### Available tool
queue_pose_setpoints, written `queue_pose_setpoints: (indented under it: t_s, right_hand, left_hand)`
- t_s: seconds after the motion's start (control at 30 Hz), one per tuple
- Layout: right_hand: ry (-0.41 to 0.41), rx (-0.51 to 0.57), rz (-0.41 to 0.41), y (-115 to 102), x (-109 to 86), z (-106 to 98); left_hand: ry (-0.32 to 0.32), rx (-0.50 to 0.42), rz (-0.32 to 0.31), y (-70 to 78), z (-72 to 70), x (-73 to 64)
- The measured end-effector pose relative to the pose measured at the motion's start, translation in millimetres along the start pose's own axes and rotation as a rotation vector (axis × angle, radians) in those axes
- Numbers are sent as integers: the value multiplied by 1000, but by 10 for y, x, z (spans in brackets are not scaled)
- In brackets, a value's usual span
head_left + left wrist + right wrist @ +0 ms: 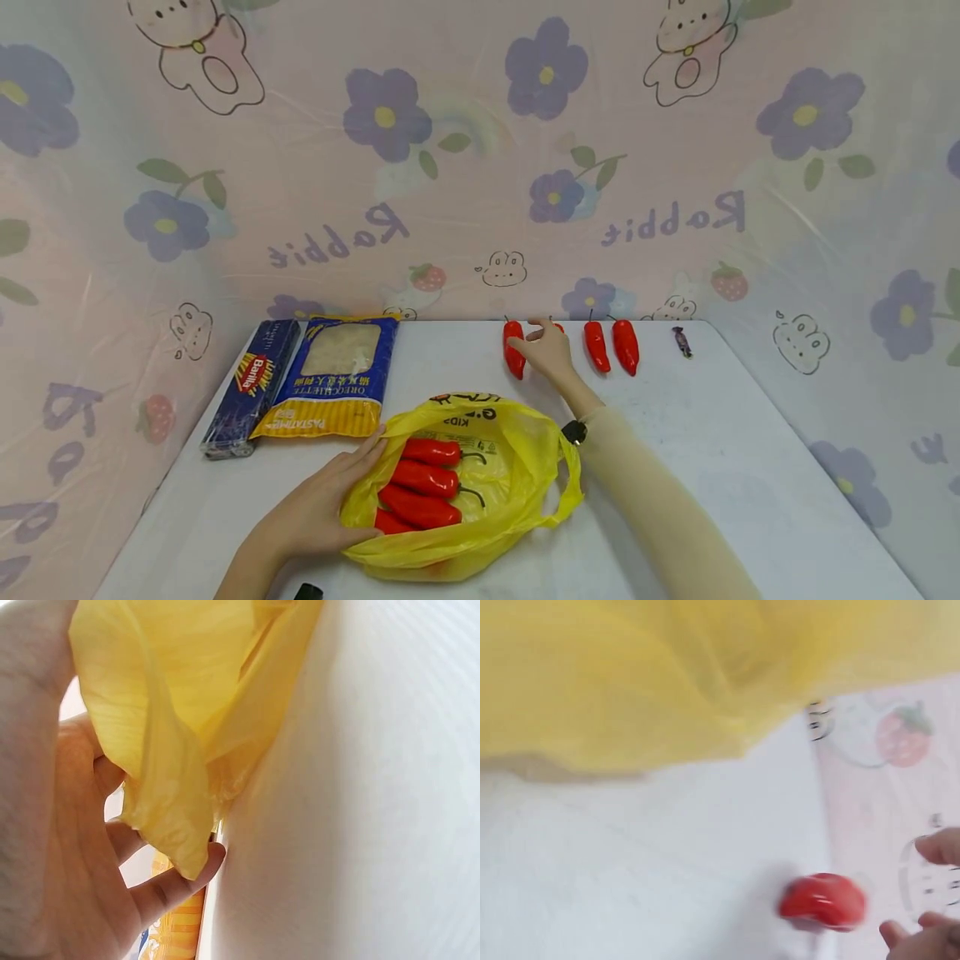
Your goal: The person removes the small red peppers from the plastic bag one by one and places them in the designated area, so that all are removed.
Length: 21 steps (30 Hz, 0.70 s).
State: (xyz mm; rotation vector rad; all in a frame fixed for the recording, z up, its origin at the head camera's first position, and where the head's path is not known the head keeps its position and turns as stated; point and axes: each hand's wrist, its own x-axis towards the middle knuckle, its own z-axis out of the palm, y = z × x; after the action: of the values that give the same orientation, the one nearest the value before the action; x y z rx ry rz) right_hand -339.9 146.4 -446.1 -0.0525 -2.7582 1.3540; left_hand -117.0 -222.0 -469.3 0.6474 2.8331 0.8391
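A yellow plastic bag (pixel 517 492) lies with its mouth spread wide, and several red chili peppers (pixel 423 479) rest inside. My left hand (pixel 322 500) holds the bag's left side, thumb and fingers apart around it; in the left wrist view the fingers (pixel 169 892) curve behind the yellow film. At the table's back, my right hand (pixel 551 354) reaches over a red chili pepper (pixel 513 354) with thumb and fingers parted. In the right wrist view a gap shows between its fingertips (pixel 892 934) and a red pepper (pixel 825 901). Another pepper (pixel 559 327) is mostly hidden behind that hand.
Two more chili peppers (pixel 597 346) (pixel 626 347) lie right of my right hand, and a small dark wrapped candy (pixel 682 342) farther right. A blue spaghetti pack (pixel 255 383) and an orecchiette bag (pixel 330 375) lie at the left. A patterned curtain (pixel 480 183) borders the white table (pixel 712 467).
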Motion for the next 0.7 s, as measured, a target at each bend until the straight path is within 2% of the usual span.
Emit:
queue_pose_setpoints:
  t_s: [0.23,0.5,0.7]
  right_hand:
    - [-91,87,-120,-161,-277,-399]
    - [-187,219,-299,-479,-848,-686]
    - [-326,291,-410,-703,-1286,-787]
  left_hand:
    - [9,12,5,-37,16,-3]
    - [20,35,33,-42,8,-7]
    - [23,42,31,-18,7,0]
